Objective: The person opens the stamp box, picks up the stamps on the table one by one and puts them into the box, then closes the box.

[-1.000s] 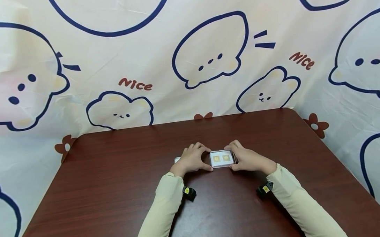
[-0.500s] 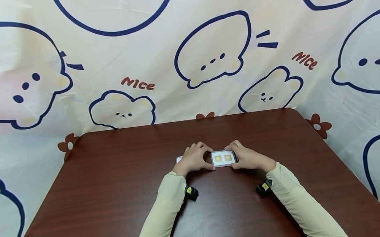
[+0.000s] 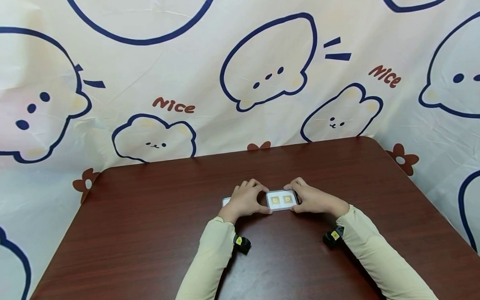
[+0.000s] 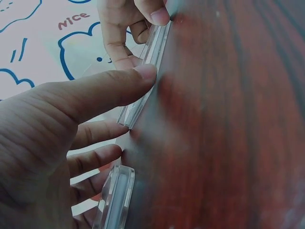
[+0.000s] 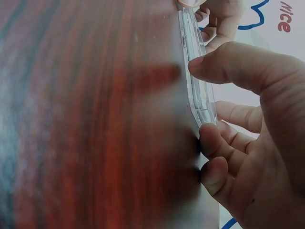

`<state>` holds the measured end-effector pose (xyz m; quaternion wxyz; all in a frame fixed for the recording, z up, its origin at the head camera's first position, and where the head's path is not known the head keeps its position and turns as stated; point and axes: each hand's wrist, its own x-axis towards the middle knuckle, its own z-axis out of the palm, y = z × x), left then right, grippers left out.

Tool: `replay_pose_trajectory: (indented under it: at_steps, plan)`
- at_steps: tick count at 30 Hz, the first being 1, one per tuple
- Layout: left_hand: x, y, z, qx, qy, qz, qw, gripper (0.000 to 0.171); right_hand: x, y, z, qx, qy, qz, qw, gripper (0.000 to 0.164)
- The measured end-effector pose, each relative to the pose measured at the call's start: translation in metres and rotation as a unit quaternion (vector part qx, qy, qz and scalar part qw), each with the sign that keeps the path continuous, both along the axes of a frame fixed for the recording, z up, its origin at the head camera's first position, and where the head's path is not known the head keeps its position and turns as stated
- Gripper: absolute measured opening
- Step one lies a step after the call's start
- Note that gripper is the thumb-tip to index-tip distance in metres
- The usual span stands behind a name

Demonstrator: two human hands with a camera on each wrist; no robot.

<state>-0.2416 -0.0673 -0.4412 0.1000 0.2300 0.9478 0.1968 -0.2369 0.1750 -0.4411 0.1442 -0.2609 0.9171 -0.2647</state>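
A clear plastic case (image 3: 281, 200) with a white insert and two gold-coloured squares lies flat on the table between my hands. My left hand (image 3: 245, 200) pinches its left end, thumb (image 4: 126, 86) along the near edge and fingertips on the far side. Opposite, my right hand (image 3: 316, 201) grips the right end, its thumb (image 5: 224, 64) on the near edge and other fingers curled around the far side and end. A second clear case (image 4: 116, 198) lies just left, mostly hidden under my left hand in the head view.
The dark brown wooden table (image 3: 148, 241) extends on all sides of the hands. Behind it hangs a pale cloth (image 3: 207, 124) printed with cartoon bears. A black camera (image 3: 242, 245) sits on the left wrist, another camera (image 3: 332, 237) on the right.
The head view has shifted slightly over the first half second. Both hands keep their hold at the case's two ends, and the case stays in nearly the same place.
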Motion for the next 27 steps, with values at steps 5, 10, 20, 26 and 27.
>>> replay_pose_trajectory:
  at_steps: [5, 10, 20, 26, 27]
  plan:
    - [0.0005, -0.0002, -0.0012, -0.003, 0.002, 0.000, 1.0000, 0.063, -0.0006, 0.0004, -0.0017, 0.006, 0.002, -0.001, 1.000, 0.063]
    - [0.0002, -0.0003, -0.0016, -0.008, 0.001, 0.000, 1.0000, 0.064, -0.0001, 0.0011, -0.0034, 0.012, 0.000, -0.007, 1.000, 0.063]
    - [0.0013, 0.0028, 0.0026, -0.004, -0.013, -0.007, 0.9999, 0.063, 0.0014, 0.0049, -0.0026, 0.026, 0.000, -0.017, 1.000, 0.067]
    - [-0.0011, 0.0035, 0.0033, -0.009, -0.022, -0.011, 0.9997, 0.068, 0.0018, 0.0080, -0.0030, 0.016, -0.014, -0.024, 0.999, 0.075]
    - [-0.0016, 0.0030, 0.0026, -0.011, -0.024, -0.011, 0.9996, 0.070, 0.0026, 0.0089, -0.0019, 0.013, -0.020, -0.025, 0.999, 0.076]
